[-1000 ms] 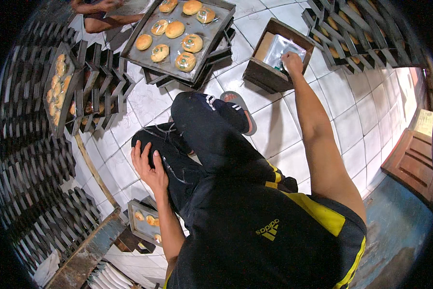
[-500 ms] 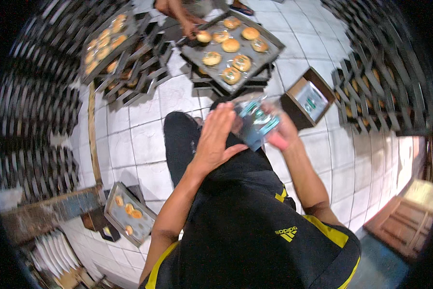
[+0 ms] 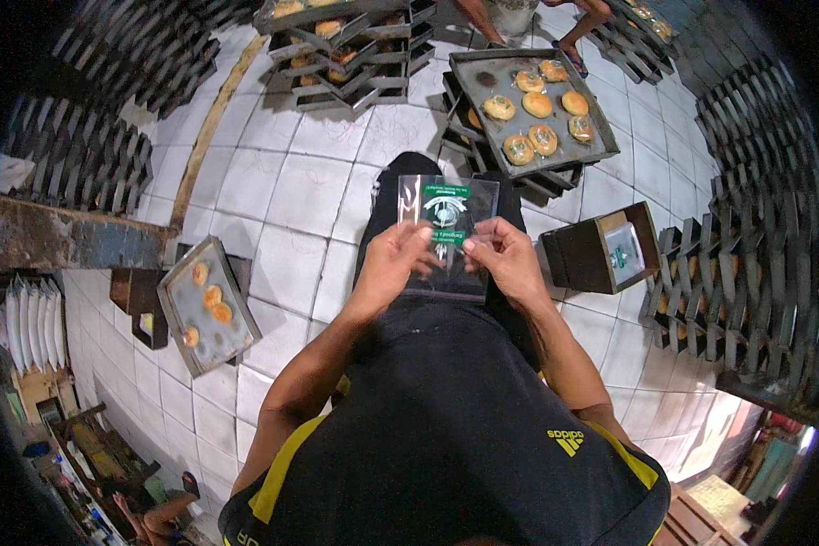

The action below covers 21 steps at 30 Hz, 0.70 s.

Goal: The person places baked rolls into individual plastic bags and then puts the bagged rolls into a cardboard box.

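A clear plastic bag (image 3: 412,196) with green printing lies spread flat between my hands, above my lap. My left hand (image 3: 393,268) grips its left side with the thumb on top, the fingers a little blurred. On the opposite side my right hand (image 3: 509,259) pinches it between thumb and fingertips. Whether it is a single bag or several layered together I cannot tell. Beyond my knees a dark metal tray (image 3: 482,68) carries several round golden buns (image 3: 537,106), most of them in clear wrapping. To the right, an open brown box (image 3: 591,255) contains more printed plastic bags (image 3: 622,250).
Stacked trays (image 3: 350,59) with buns stand far left of centre, and more tray stacks (image 3: 728,282) line the right. At the left, a smaller tray (image 3: 232,332) holds several buns. Another person's hand (image 3: 489,41) is near the big tray's far edge. White tiles (image 3: 309,191) cover the floor.
My left hand, held flat beside the bag before, now grips it, and the bag is spread out between both hands. The view has turned, shifting the trays rightward. The other person's hand has left the bun.
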{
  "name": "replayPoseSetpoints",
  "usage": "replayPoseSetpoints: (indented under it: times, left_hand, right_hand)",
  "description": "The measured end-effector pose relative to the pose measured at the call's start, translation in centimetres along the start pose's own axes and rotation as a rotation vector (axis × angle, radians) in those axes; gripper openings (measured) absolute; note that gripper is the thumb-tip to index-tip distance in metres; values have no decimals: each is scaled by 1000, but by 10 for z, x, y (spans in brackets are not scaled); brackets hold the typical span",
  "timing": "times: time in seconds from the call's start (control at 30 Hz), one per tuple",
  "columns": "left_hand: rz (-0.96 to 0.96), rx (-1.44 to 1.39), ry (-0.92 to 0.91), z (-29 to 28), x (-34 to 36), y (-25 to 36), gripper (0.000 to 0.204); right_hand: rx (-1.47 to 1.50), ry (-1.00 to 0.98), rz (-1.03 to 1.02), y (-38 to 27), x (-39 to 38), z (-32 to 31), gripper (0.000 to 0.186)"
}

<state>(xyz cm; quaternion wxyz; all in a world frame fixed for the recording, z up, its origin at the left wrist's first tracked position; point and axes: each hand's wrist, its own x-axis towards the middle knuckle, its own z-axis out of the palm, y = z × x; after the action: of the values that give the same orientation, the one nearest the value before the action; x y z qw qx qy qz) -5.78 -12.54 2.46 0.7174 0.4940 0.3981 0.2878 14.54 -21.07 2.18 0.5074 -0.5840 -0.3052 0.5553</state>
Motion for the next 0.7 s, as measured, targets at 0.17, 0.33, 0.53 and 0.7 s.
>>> replayPoseSetpoints:
  times: [0.17, 0.33, 0.53, 0.7]
  left_hand:
    - [-43, 290, 17, -20, -14, -23, 18]
    - [113, 539, 217, -3, -19, -33, 29]
    - [378, 914, 191, 1, -16, -32, 34]
    - [443, 1268, 126, -6, -24, -10, 40]
  right_hand:
    - [-118, 38, -138, 36, -9, 9, 28]
    - [-256, 23, -18, 31, -22, 5, 36]
    - [-304, 246, -79, 41, -15, -31, 28]
    - [-77, 116, -87, -2, -11, -73, 21]
